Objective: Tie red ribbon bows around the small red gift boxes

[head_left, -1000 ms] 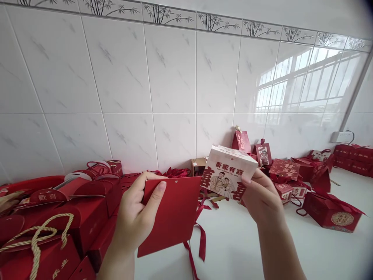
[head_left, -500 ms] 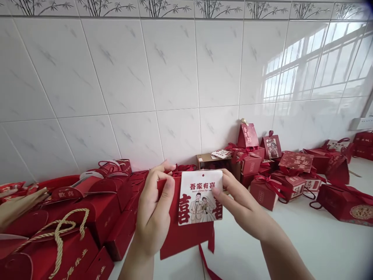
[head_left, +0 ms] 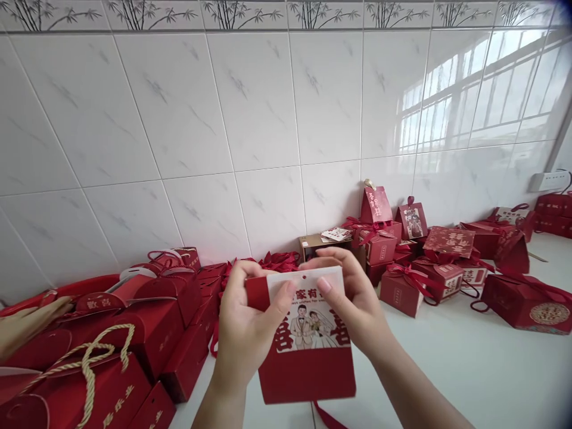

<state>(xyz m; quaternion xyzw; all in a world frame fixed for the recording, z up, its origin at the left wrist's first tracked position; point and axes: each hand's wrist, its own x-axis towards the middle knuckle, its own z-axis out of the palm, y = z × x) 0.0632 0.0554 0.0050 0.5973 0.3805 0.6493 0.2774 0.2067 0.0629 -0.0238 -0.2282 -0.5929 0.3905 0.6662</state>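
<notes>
A red box [head_left: 308, 376] hangs upright between my two hands above the white table. Against its front lies a white card [head_left: 313, 326] printed with a wedding couple and red characters. My left hand [head_left: 252, 316] grips the box's left upper side, its thumb pressed on the card. My right hand [head_left: 353, 304] holds the upper right, thumb on the card's top and fingers behind. A red ribbon [head_left: 328, 417] trails below the box. The box's back and top are hidden.
Large red gift boxes [head_left: 156, 322] with gold rope fill the left. At the far left is another person's hand [head_left: 31, 322]. A cardboard box [head_left: 315, 241] with cards stands by the wall. Small red boxes [head_left: 402, 289] crowd the right of the white table [head_left: 429, 363].
The left thumb has come over onto the card, and the right thumb now presses its top edge. The box has straightened, and the card sits more squarely over it.
</notes>
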